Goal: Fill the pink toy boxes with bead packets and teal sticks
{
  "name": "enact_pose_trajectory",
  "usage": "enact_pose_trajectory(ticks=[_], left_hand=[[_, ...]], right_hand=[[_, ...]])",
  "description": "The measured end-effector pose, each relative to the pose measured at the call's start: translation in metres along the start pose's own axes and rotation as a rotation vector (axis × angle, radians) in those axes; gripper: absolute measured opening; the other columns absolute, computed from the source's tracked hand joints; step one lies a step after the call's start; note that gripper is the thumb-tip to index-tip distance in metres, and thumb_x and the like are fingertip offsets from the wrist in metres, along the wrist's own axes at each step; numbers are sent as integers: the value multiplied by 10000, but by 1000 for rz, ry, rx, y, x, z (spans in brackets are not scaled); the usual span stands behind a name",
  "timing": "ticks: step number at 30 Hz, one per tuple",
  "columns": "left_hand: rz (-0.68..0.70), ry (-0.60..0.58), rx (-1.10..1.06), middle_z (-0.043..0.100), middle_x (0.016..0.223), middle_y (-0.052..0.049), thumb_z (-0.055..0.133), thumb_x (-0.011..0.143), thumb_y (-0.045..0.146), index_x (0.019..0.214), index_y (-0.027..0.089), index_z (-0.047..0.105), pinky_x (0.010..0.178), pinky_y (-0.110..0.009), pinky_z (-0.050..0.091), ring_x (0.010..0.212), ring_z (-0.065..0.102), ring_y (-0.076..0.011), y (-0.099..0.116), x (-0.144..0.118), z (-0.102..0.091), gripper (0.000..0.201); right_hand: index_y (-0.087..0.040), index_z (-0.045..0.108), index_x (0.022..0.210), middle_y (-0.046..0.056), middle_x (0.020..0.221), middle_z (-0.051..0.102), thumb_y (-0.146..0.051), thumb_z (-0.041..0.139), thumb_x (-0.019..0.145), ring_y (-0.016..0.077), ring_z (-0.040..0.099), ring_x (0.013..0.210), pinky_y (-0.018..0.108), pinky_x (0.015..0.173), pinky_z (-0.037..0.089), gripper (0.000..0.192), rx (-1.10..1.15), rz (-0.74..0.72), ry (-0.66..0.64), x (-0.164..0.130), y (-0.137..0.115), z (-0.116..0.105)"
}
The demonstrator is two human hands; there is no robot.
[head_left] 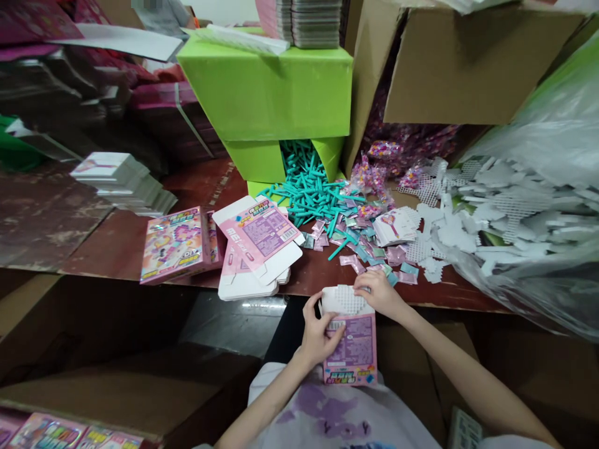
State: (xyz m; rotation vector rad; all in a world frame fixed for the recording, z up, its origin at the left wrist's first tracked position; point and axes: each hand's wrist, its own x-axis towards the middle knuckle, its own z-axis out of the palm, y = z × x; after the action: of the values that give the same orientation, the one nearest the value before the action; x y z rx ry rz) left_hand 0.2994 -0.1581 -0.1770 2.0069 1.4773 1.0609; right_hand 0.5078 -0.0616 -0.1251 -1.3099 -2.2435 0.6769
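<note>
A pink and purple cardboard box rests against my body, its white flap end pointing away from me. My left hand grips the box by its left side, thumb across the printed back. At the box's far end my right hand pinches a white pegboard sheet with small bumps, which lies at the opening. Whether the sheet is partly inside cannot be told. Small pink and teal sachets lie just beyond my right hand.
Flat pink cartons and filled boxes lie on the left of the red table. Teal pens spill from a green bin. Bead bags, folded leaflets and a plastic sack of white pegboards are at right.
</note>
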Motion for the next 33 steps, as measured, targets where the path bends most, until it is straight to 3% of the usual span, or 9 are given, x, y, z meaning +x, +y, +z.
enact_pose_trajectory(ticks=[6,12,16,19,22,25,28,30,33], left_hand=[[163,50,-50,240,1401,-136,669,721,229,833,155,674,1037,-498,370,1292,344,-337,5,-5,-9,134],[48,31,-181,170,1468,-140,642,761,213,844,144,652,1026,-453,387,1302,366,-322,0,-8,-3,108],[-105,99,-401,352,1386,-151,565,838,352,1060,184,590,1000,-437,388,1242,438,-279,-8,-11,9,279],[-371,189,-626,561,1127,-105,344,930,445,1082,194,560,933,-394,424,1050,552,-222,-3,-5,16,364],[-531,134,-754,622,1011,-78,280,940,450,956,178,626,935,-358,411,987,568,-211,13,15,8,441],[-627,36,-890,615,1179,-50,459,858,327,1123,208,611,937,-319,405,1043,563,-204,21,36,-12,327],[-703,14,-1001,619,1210,-45,507,741,186,1317,257,455,787,-294,455,898,606,-174,12,38,-19,583],[-667,6,-951,680,1038,-67,494,748,197,1163,197,565,731,-294,457,813,613,-177,-2,29,-14,421],[-543,-17,-853,676,866,-90,516,801,310,819,142,630,782,-338,462,848,622,-219,-20,15,-2,203]], right_hand=[[-179,657,695,11,786,660,-144,645,809,170,541,819,370,801,313,120,-187,-139,-110,-17,-41,-23],[-222,707,645,32,1418,444,-304,630,827,344,365,1259,552,975,245,214,-224,-99,-153,-33,-43,-13],[-232,723,917,70,1411,447,-324,522,876,281,403,1278,499,1069,268,226,136,68,209,-55,-23,11],[-202,671,1080,99,1205,616,-384,524,849,262,548,1135,434,996,402,328,589,485,554,-63,-21,41],[-182,657,1090,88,1074,683,-375,591,758,277,632,985,410,863,493,390,1130,765,495,-56,-34,54],[-174,642,1131,86,1036,700,-222,637,624,283,657,933,381,785,522,509,1419,816,387,-45,-49,49],[-192,691,1012,84,1123,677,-185,636,614,279,639,1000,360,805,514,402,1393,790,425,-47,-56,53],[-181,714,829,91,1184,649,-261,654,684,277,608,1065,356,860,489,176,1251,718,447,-55,-54,65],[-171,708,739,111,1135,667,-362,670,738,271,606,1060,371,905,458,195,1031,703,453,-64,-46,87]])
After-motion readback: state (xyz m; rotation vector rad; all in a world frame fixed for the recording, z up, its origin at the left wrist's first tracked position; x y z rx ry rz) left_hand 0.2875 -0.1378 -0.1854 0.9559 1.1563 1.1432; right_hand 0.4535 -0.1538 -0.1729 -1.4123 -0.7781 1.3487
